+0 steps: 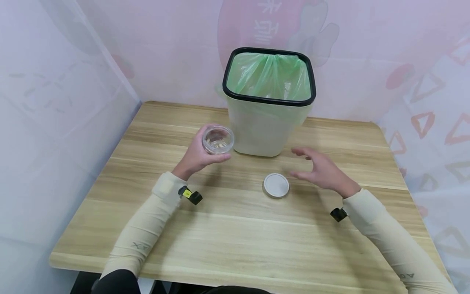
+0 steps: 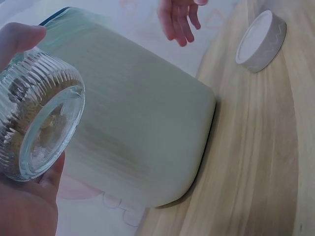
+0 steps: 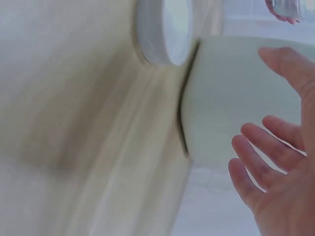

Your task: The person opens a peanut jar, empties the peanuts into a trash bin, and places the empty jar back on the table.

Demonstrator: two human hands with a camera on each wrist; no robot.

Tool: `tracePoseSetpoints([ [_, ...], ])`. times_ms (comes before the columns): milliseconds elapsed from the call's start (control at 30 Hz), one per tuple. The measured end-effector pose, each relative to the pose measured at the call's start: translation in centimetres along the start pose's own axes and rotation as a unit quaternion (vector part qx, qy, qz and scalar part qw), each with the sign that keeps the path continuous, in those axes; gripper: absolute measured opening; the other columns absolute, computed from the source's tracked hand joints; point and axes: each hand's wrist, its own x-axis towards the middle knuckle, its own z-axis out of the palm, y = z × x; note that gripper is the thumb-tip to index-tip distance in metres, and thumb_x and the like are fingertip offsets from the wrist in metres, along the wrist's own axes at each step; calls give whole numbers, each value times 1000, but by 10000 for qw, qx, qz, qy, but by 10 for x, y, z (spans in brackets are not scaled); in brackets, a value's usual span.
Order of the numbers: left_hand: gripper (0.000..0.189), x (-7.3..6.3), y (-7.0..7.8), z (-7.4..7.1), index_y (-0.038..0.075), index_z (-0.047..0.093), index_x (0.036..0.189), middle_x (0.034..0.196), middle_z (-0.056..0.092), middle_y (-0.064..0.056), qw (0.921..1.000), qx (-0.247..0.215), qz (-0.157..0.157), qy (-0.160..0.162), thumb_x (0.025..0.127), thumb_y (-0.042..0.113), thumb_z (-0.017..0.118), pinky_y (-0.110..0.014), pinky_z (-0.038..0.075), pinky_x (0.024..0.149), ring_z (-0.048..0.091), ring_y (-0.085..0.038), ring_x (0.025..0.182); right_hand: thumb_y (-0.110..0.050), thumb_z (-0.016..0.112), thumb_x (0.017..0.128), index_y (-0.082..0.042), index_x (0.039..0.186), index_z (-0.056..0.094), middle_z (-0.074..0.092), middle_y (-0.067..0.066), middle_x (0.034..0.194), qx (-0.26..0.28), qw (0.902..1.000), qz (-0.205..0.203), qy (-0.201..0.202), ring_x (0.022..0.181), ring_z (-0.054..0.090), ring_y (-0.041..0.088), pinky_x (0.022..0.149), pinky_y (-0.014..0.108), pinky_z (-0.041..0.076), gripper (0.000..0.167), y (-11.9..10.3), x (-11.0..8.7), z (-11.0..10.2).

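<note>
My left hand [image 1: 200,151] grips a clear glass jar [image 1: 218,139] above the table, beside the bin's lower left. The jar has no lid on it; in the left wrist view its ribbed side and thick round base show. Something brownish shows through the glass [image 2: 47,118], but I cannot tell whether it is inside. A low round white piece [image 1: 276,185] with a flat top lies on the table, a wavy line on its side in the left wrist view. My right hand [image 1: 323,169] hovers just right of it, fingers spread and thumb apart, holding nothing.
A pale bin [image 1: 262,128] with a black rim [image 1: 271,101] and a green plastic liner [image 1: 269,73] stands at the back of the wooden table [image 1: 220,241]. Printed cloth walls [image 1: 165,49] rise behind the table and along both sides.
</note>
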Motion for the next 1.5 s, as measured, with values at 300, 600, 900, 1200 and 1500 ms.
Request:
tracePoseSetpoints([
  [300, 76, 4, 4, -13, 9, 55, 137, 130, 68, -12, 9997, 171, -17, 176, 72, 2, 93, -27, 50, 107, 62, -33, 125, -17, 73, 100, 1, 140, 61, 73, 22, 124, -15, 9946, -57, 1034, 114, 70, 38, 93, 56, 56, 46, -9, 8, -25],
  [600, 76, 12, 14, -23, 10, 54, 138, 131, 66, -12, 9994, 259, -11, 250, 73, 5, 93, -31, 50, 109, 62, -27, 125, -20, 64, 105, 1, 135, 65, 76, 18, 110, -183, 9866, 45, 1620, 98, 70, 23, 83, 22, 53, 37, -21, 18, -46],
  [900, 74, 19, 23, -29, 10, 55, 136, 130, 66, -11, 9990, 233, 1, 386, 73, 6, 93, -34, 51, 110, 61, -29, 124, -31, 54, 109, -1, 123, 70, 74, 14, 102, 45, 9706, 281, 2388, 84, 58, -7, 79, 9, 45, 37, -32, 29, -69],
  [1200, 76, 27, 30, -35, 11, 53, 138, 130, 65, -8, 9977, 401, -76, 543, 74, 12, 94, -28, 54, 101, 62, -25, 121, -38, 54, 107, -5, 112, 73, 71, -1, 89, 204, 9569, 329, 2878, 75, 63, 2, 67, 12, 46, 38, -48, 45, -91],
  [1500, 74, 40, 39, -42, 10, 53, 137, 128, 65, -9, 9975, 362, 2, 607, 75, 10, 93, -26, 54, 99, 62, -24, 118, -45, 55, 104, -8, 108, 73, 66, -18, 80, 168, 9486, 683, 3087, 71, 63, -4, 66, 13, 48, 42, -58, 60, -108],
])
